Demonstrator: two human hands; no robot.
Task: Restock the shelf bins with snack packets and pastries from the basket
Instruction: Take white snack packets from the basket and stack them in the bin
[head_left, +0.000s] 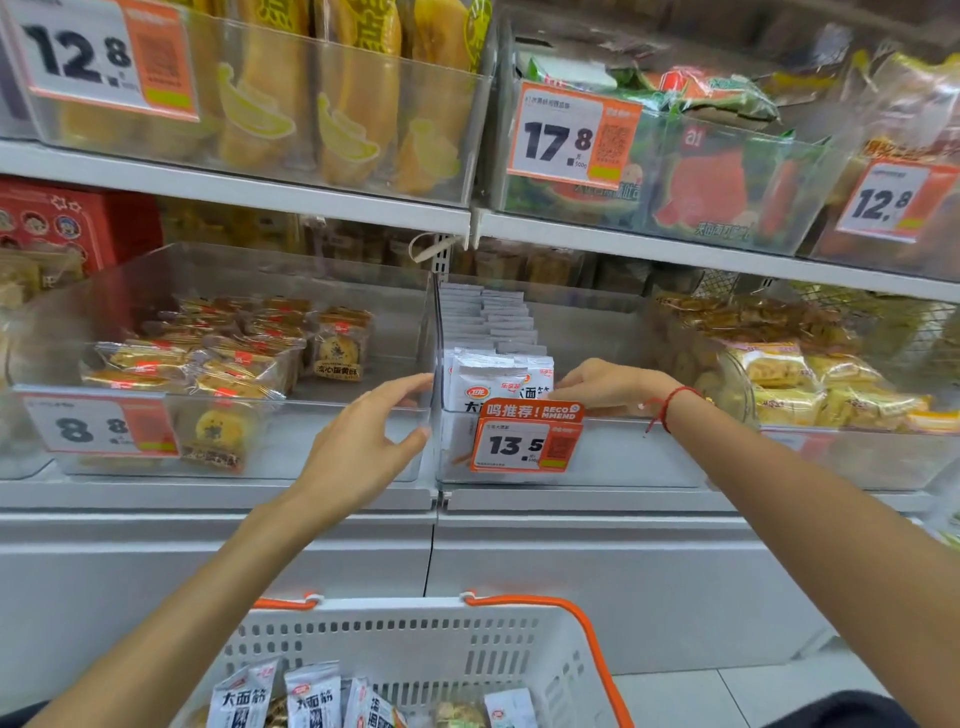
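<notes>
While the right hand (597, 387) seemingly squares the white packets (493, 379) at frame centre, the left hand (363, 447) hovers open, holding nothing, beside the bin (623, 452).

white snack packets (496, 376) stand upright in the clear bin (613, 452); more lie in the white basket (441, 644).

White basket (415, 639) with orange handles (582, 634); white packets (493, 379); orange price tag (524, 436).
</notes>
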